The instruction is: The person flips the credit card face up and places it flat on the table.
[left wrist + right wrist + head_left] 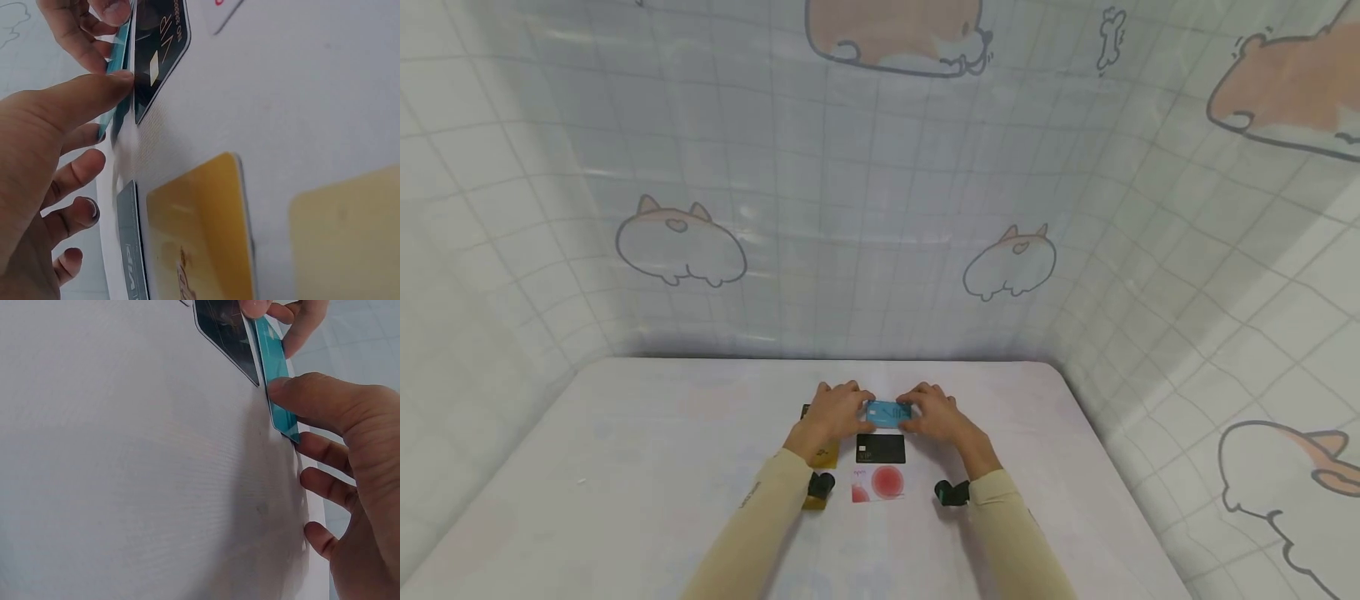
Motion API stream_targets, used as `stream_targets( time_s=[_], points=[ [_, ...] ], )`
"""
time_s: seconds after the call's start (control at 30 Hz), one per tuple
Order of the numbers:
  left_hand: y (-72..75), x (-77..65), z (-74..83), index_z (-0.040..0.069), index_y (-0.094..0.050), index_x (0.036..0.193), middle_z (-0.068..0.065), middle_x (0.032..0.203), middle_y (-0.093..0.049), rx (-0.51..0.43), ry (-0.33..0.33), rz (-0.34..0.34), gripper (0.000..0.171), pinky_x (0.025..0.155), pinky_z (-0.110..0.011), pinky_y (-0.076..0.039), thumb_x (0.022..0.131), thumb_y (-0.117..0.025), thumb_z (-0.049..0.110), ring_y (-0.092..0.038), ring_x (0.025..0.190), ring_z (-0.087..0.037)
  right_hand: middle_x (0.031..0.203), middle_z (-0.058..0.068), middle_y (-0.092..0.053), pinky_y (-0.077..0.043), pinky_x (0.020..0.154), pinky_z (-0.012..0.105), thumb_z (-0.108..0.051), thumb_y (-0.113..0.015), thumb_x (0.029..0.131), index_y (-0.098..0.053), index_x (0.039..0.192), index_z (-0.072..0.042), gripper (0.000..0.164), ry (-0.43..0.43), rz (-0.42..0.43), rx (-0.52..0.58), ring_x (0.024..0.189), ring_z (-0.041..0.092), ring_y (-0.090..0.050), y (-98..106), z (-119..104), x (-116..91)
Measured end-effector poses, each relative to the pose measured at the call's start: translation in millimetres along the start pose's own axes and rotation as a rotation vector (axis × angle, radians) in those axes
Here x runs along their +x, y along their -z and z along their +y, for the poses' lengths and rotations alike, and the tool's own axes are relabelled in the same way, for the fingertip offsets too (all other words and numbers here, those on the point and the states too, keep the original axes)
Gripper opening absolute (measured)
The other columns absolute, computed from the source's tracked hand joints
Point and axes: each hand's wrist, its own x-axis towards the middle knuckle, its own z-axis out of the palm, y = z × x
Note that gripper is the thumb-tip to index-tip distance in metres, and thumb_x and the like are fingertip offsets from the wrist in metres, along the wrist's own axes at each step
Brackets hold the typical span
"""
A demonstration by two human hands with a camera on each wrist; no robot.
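Observation:
A light-blue card (888, 414) lies between my hands at the back of the row. My left hand (837, 412) pinches its left end between thumb and forefinger, while my right hand (934, 412) does the same at the right end. Directly in front is a black VIP card (881, 448), its edge close to the blue card's near edge. Nearer still rests a white card with red circles (877, 483). Beneath my left forearm show parts of a gold card (826, 456) and, in the left wrist view, a dark VIP card (131, 250) and a paler gold card (350, 237).
The cards lie on a white table (647, 483). Behind it and at both sides stands a pale grid-patterned covering (850, 250) with cartoon dogs. Black wrist-worn gear (952, 492) sits beside the right sleeve, with similar gear by the left.

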Motion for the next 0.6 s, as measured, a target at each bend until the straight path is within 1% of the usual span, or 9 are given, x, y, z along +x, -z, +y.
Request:
stream_targets(
  time_s=[0.23,0.37,0.6],
  points=[
    [2.5,-2.2,1.2,0.025,-0.068,0.131,0.001,0.106,-0.062,-0.01,0.001,-0.01,0.058,0.091,-0.047,-0.04,0.084,-0.075,0.058,-0.058,0.094,-0.017,0.128,0.002,-0.057,-0.036,0.099,0.061,-0.041,-0.075,0.087,-0.068,0.13,-0.026,0.045,0.0,0.0,-0.027,0.121,0.025,-0.048,-1.4,0.4,1.1],
    [1.4,-1.6,0.5,0.024,-0.068,0.131,0.002,0.104,-0.062,-0.023,-0.002,-0.011,0.058,0.089,-0.046,-0.04,0.084,-0.075,0.056,-0.057,0.091,-0.016,0.129,0.003,-0.056,-0.037,0.099,0.06,-0.041,-0.075,0.087,-0.069,0.129,-0.026,0.045,-0.012,0.0,-0.041,0.122,0.025,-0.048,-2.3,0.8,1.6],
    [3.3,-2.5,0.8,0.023,-0.067,0.133,0.002,0.105,-0.062,-0.022,0.002,-0.027,0.056,0.09,-0.047,-0.04,0.087,-0.074,0.053,-0.057,0.09,-0.016,0.129,0.004,-0.056,-0.037,0.098,0.061,-0.042,-0.076,0.087,-0.069,0.128,-0.025,0.046,-0.012,-0.009,-0.049,0.12,0.026,-0.048,-1.7,-0.9,1.7]
  ],
)
